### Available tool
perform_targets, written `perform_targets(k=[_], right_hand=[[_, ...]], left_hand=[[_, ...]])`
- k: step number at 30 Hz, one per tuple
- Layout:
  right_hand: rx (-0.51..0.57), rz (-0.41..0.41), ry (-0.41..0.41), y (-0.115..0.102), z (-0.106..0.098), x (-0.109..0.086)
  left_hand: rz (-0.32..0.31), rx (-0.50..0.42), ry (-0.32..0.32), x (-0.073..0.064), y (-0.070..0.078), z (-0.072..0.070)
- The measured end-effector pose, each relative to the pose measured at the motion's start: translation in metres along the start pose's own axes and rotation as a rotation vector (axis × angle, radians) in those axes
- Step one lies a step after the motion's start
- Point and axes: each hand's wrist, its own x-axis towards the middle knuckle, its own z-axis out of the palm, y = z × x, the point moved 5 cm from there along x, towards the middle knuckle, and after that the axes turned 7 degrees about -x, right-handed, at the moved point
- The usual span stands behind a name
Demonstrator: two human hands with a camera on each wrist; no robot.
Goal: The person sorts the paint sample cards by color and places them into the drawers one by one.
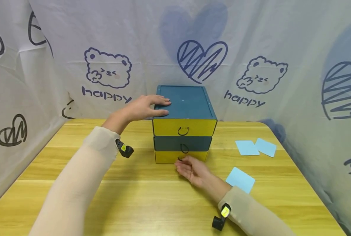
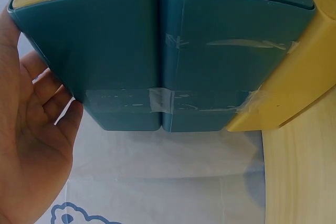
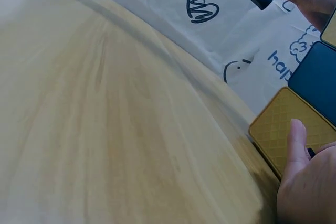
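Observation:
A stacked three-drawer box has a blue top, with yellow, blue and yellow drawer fronts from top to bottom. My left hand rests on the left part of its top, fingers extended and thumb spread. In the left wrist view that hand lies along the box's edge, and clear tape crosses the box's side. Down at the front, my right hand, palm turned up, holds the black loop pull of the bottom yellow drawer. The right wrist view shows the thumb against that yellow front. All drawers look pushed in.
Two light-blue cards lie side by side on the wooden table, right of the box. Another blue card lies closer, beside my right forearm. A white printed curtain hangs behind the table and along its sides.

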Motion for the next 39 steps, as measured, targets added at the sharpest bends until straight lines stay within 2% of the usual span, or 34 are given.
perform_targets(k=[4,9,19,26,34,39], right_hand=[[-0.046,0.008,0.043,0.003,-0.003,-0.007],[-0.088,0.037,0.05,0.006,-0.005,-0.017],[-0.195,0.118,-0.08,0.022,-0.007,-0.048],[-0.227,0.167,-0.157,0.032,-0.007,-0.071],[-0.286,0.176,-0.195,0.041,-0.008,-0.091],[-0.284,0.21,-0.256,0.045,-0.005,-0.104]], left_hand=[[-0.001,-0.009,-0.001,0.0,0.001,0.001],[-0.002,-0.009,0.001,0.001,-0.002,0.001],[-0.007,-0.003,-0.001,0.0,-0.002,0.002],[-0.005,-0.014,0.0,0.0,-0.001,0.001],[-0.001,-0.027,-0.005,0.001,0.0,0.0],[-0.007,-0.018,-0.009,0.002,0.0,-0.001]])
